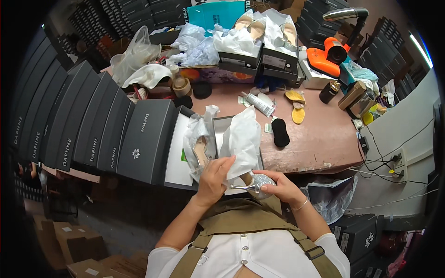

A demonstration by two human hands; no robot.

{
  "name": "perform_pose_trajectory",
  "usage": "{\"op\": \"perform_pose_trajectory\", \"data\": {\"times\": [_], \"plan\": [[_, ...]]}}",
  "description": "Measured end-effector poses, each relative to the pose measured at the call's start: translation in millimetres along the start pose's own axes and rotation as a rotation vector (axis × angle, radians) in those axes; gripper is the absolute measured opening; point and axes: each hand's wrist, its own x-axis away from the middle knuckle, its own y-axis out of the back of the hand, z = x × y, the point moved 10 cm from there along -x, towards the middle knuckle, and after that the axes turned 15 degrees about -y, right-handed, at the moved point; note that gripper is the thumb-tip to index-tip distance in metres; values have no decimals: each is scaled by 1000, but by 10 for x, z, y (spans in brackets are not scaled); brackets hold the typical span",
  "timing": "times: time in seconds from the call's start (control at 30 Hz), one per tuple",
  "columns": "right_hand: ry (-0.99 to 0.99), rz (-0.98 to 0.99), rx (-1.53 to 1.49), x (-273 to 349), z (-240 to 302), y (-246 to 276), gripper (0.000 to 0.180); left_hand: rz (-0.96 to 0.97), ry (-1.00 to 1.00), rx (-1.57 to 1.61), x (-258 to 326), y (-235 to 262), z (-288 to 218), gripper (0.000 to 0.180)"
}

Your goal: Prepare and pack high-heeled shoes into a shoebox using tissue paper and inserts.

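Observation:
My right hand point(281, 187) grips the heel end of a silver glitter high-heeled shoe point(264, 181). Its thin shiny heel points left, toward my other hand. White tissue paper point(244, 136) covers the front of this shoe and hides its toe. My left hand point(215, 180) is closed at the tissue's lower left edge, its fingertips partly hidden. Just beyond that hand, a second shoe point(200, 150) with a beige insole lies in crumpled tissue, inside an open shoe box point(222, 124) at the table's near edge.
Grey shoe boxes point(144, 143) stand in a row along the left. On the pink table point(320, 139) are a black oval pad point(280, 133), a white tube point(259, 104) and yellow pads point(298, 116). Farther back are open boxes of shoes point(238, 60) and an orange-based device point(323, 62). Cables hang at right.

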Motion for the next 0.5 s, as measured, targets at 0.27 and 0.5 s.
{"op": "perform_pose_trajectory", "data": {"times": [0.27, 0.5], "plan": [[69, -59, -364, 72, 38, 14, 52, -184, 174, 149, -164, 254, 22, 36], [301, -427, 10, -143, 240, 102, 30, -164, -124, 297, -284, -110, -571, 47]]}}
